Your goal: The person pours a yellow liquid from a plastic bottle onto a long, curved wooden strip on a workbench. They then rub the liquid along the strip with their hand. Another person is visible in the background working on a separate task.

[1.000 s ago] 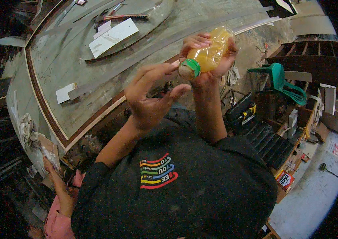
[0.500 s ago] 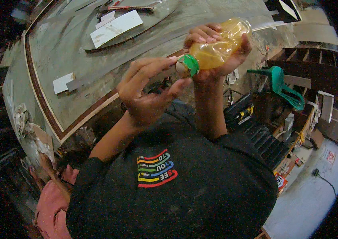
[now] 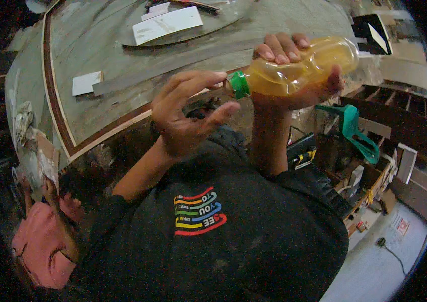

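The bottle (image 3: pixel 299 68) is clear, glossy plastic with a smooth skin, its yellow liquid showing through, and its green cap (image 3: pixel 238 84) is opaque ribbed plastic. The counter (image 3: pixel 123 65) looks like matt, dusty grey board edged with a dark wood strip. White pieces (image 3: pixel 167 24) on it look like flat matt paper or card. The dark shirt (image 3: pixel 233 236) is soft matt cloth.

Amber bottle (image 3: pixel 299 68), green cap (image 3: pixel 238 84), black shirt (image 3: pixel 233 236)

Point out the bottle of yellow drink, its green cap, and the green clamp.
bottle (image 3: pixel 299 70), head view, on its clear yellow body.
green cap (image 3: pixel 238 84), head view, on the cap's ribbed side.
green clamp (image 3: pixel 357 131), head view, on its handle.
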Demonstrator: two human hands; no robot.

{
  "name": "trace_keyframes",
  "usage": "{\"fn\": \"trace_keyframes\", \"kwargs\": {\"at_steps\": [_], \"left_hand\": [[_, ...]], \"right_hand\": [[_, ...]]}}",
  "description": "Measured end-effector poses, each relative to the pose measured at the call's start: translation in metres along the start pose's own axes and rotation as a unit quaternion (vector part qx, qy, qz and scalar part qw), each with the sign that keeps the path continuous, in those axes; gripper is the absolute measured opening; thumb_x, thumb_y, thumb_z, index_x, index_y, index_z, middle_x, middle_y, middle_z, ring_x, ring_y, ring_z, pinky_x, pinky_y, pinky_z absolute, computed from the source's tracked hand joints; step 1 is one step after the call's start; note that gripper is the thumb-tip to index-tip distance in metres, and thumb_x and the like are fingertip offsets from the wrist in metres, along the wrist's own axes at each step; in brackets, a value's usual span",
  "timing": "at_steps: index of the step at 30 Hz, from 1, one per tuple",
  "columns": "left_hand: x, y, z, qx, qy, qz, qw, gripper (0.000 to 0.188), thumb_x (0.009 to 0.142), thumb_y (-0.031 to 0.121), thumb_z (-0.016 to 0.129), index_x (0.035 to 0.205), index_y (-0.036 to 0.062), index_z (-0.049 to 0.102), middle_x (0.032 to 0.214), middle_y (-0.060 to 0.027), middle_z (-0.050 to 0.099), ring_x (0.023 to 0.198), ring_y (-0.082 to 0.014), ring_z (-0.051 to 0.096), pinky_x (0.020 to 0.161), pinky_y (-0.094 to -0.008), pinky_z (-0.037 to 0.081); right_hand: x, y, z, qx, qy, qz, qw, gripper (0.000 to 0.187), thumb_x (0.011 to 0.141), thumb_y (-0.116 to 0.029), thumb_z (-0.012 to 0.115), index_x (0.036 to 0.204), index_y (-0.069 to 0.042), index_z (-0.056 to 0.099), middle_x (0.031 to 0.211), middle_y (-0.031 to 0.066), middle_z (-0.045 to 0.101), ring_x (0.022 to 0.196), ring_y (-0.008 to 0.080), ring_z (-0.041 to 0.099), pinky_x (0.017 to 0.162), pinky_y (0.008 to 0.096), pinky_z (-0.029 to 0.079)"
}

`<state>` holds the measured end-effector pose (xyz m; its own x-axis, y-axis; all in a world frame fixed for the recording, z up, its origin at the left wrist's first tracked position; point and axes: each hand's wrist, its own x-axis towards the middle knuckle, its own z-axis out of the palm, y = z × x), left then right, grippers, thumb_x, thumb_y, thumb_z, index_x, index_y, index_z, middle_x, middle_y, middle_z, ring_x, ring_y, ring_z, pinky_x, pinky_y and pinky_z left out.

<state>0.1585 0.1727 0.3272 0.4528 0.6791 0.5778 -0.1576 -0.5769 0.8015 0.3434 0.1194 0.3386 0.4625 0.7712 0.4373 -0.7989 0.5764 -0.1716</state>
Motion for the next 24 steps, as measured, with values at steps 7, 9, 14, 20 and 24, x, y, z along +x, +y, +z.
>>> {"fn": "trace_keyframes", "kwargs": {"at_steps": [7, 9, 14, 20, 24], "left_hand": [[-0.013, -0.011, -0.012, -0.081, 0.036, -0.076, 0.993, 0.029, 0.082, 0.018, 0.086, 0.103, 0.003, 0.072, 0.098, -0.0107, 0.073, 0.09, -0.0211, 0.07, 0.083, -0.033, 0.055], [-0.017, -0.015, -0.02, -0.071, 0.029, -0.093, 0.993, 0.025, 0.085, 0.017, 0.083, 0.102, 0.0034, 0.071, 0.096, -0.0094, 0.073, 0.091, -0.0205, 0.07, 0.085, -0.033, 0.054], [-0.027, -0.021, -0.036, -0.154, 0.004, -0.21, 0.965, 0.021, 0.087, 0.016, 0.082, 0.101, 0.0037, 0.071, 0.106, -0.0098, 0.072, 0.099, -0.0184, 0.068, 0.09, -0.0326, 0.053], [-0.027, -0.025, -0.05, -0.214, -0.013, -0.263, 0.941, 0.018, 0.089, 0.014, 0.079, 0.101, 0.003, 0.071, 0.123, -0.0129, 0.066, 0.109, -0.0178, 0.065, 0.096, -0.0327, 0.053], [-0.026, -0.022, -0.053, -0.212, -0.012, -0.278, 0.937, 0.012, 0.091, 0.011, 0.075, 0.098, 0.003, 0.069, 0.123, -0.0133, 0.066, 0.113, -0.0185, 0.063, 0.099, -0.0335, 0.049]], "right_hand": [[-0.001, 0.015, 0.005, -0.106, -0.055, 0.008, 0.993, 0.063, 0.082, -0.054, 0.064, 0.118, -0.004, 0.05, 0.094, 0.0123, 0.057, 0.088, 0.0271, 0.055, 0.084, 0.0442, 0.043], [-0.001, 0.023, 0.003, -0.127, -0.074, 0.004, 0.989, 0.063, 0.08, -0.052, 0.066, 0.118, -0.005, 0.047, 0.092, 0.0132, 0.057, 0.087, 0.0286, 0.057, 0.08, 0.0463, 0.045], [-0.005, 0.041, -0.001, -0.155, -0.063, 0.019, 0.986, 0.06, 0.079, -0.047, 0.067, 0.116, -0.005, 0.047, 0.091, 0.0131, 0.057, 0.086, 0.0285, 0.057, 0.081, 0.0473, 0.047], [-0.006, 0.055, -0.006, -0.14, -0.048, 0.034, 0.988, 0.06, 0.077, -0.047, 0.066, 0.115, -0.004, 0.049, 0.09, 0.0133, 0.056, 0.083, 0.0282, 0.057, 0.08, 0.0466, 0.047], [-0.003, 0.06, -0.007, -0.146, -0.066, 0.051, 0.986, 0.062, 0.079, -0.052, 0.065, 0.115, -0.005, 0.05, 0.091, 0.0112, 0.055, 0.085, 0.0247, 0.053, 0.082, 0.0424, 0.043]]}}
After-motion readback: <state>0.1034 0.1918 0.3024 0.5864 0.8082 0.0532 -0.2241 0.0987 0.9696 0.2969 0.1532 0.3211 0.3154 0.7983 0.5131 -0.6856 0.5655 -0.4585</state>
